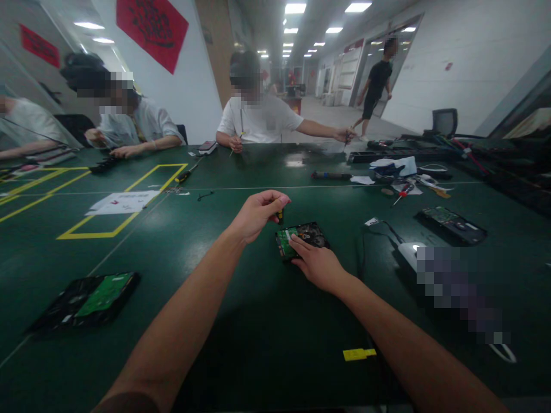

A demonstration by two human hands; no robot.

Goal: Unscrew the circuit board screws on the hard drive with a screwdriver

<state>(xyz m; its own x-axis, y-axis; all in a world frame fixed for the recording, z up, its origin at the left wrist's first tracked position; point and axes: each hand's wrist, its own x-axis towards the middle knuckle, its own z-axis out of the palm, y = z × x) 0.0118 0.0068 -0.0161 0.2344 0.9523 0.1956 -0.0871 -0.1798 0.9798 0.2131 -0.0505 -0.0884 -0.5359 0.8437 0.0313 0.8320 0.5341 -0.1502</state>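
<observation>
In front of me on the green table lies a hard drive [315, 232], its green circuit board facing up. My right hand [321, 265] grips its near side, fingers across the board and thumb at the edge. Just beyond the drive's left corner, my left hand [260, 215] is closed in a pinch around a small screwdriver [280, 216]. Only a bit of its black and yellow handle shows below the fingers; the tip cannot be made out.
Other hard drives lie at the left [103, 295] and right [451, 225]. A cabled device [408, 252], partly blurred out, rests on the right. Farther off are a red screwdriver [402, 195], a paper sheet [124, 202] and yellow tape outlines. Several people sit across the table; one person walks behind.
</observation>
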